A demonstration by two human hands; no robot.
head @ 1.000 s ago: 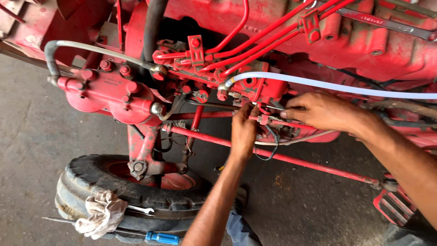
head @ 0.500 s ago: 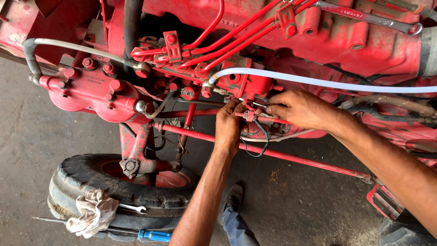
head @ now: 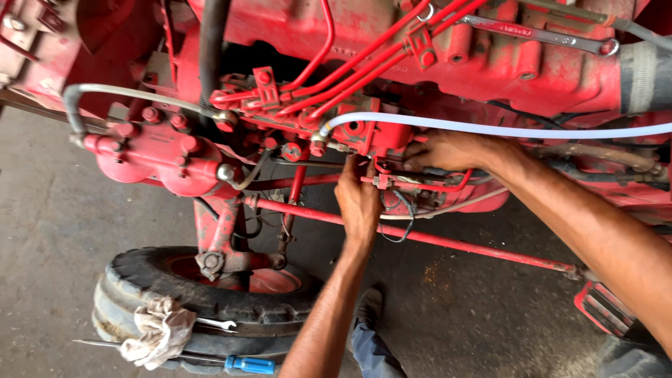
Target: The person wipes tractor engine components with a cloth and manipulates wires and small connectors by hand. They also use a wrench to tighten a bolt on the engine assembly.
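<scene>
1. The engine [head: 490, 63], a big red block of cast metal, dusty and chipped, fills the space above both hands.
2. The floor [head: 70, 266], grey concrete, rough and stained, lies below the hands.
3. The tyre [head: 203, 308], black ribbed rubber around a red hub, sits down and to the left of the left hand.
4. The rod [head: 434, 241], long, thin, red steel, slants just below the left hand's wrist.
5. The hose [head: 504, 130], smooth, pale, translucent plastic, curves from a fitting above the left hand and runs just over the right hand.
6. The filter housing [head: 157, 157], rounded red casting with bolt heads, stands well left of the left hand.
7. The pump [head: 371, 136], a small boxy red casting, is right above the left hand and just left of the right hand.
8. The right hand [head: 448, 150] reaches in with fingers curled narrow at the pump's lower right; what they pinch is hidden.
9. The left hand [head: 358, 199] points up, fingertips touching the pump's underside; its grip cannot be told.
10. The rag [head: 157, 332], crumpled, off-white cloth, lies on the tyre, far lower left of the hands.
11. The screwdriver [head: 248, 364], blue plastic handle, lies beside the rag.
</scene>
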